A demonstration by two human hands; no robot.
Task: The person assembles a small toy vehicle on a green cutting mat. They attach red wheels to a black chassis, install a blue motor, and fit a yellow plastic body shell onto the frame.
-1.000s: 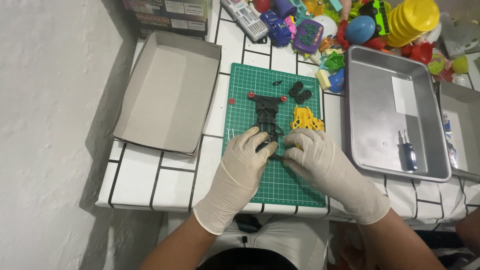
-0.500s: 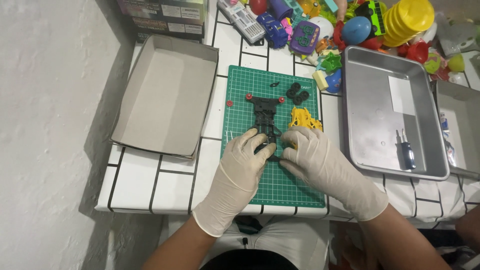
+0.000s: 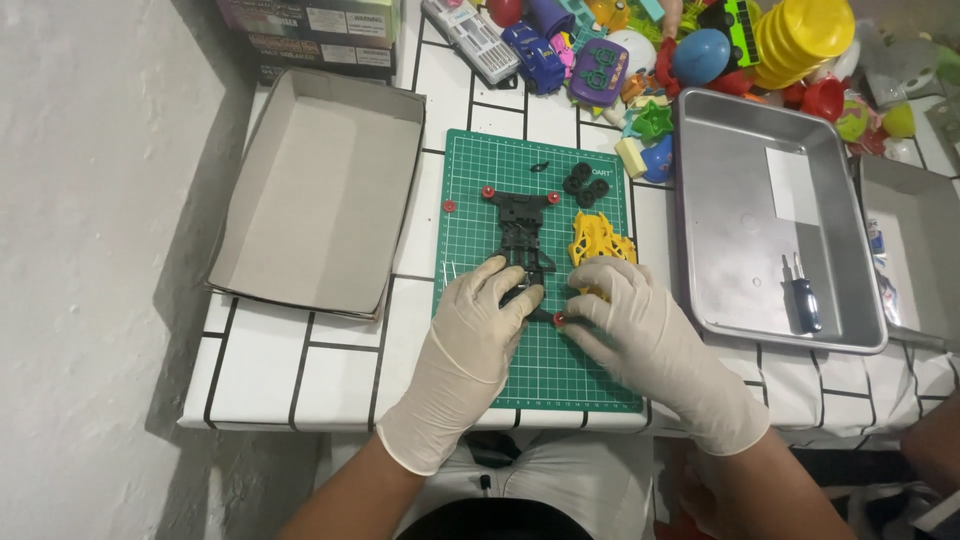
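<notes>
Resting on a green gridded cutting mat (image 3: pixel 590 370), both hands wore thin, creased latex gloves. The left hand (image 3: pixel 478 330) curled over the near end of a black plastic toy chassis (image 3: pixel 525 232), fingers pressed against it. The right hand (image 3: pixel 632 318) pinched a small red roller (image 3: pixel 559 319) at that same end. A yellow latticed body shell (image 3: pixel 598 238) lay just right of the chassis, four black tyres (image 3: pixel 585 184) beyond it. Farther right sat a shiny rectangular metal tray (image 3: pixel 735 170), and left, a shallow cardboard box lid (image 3: pixel 310 190), on the white tiled worktop (image 3: pixel 300 380).
</notes>
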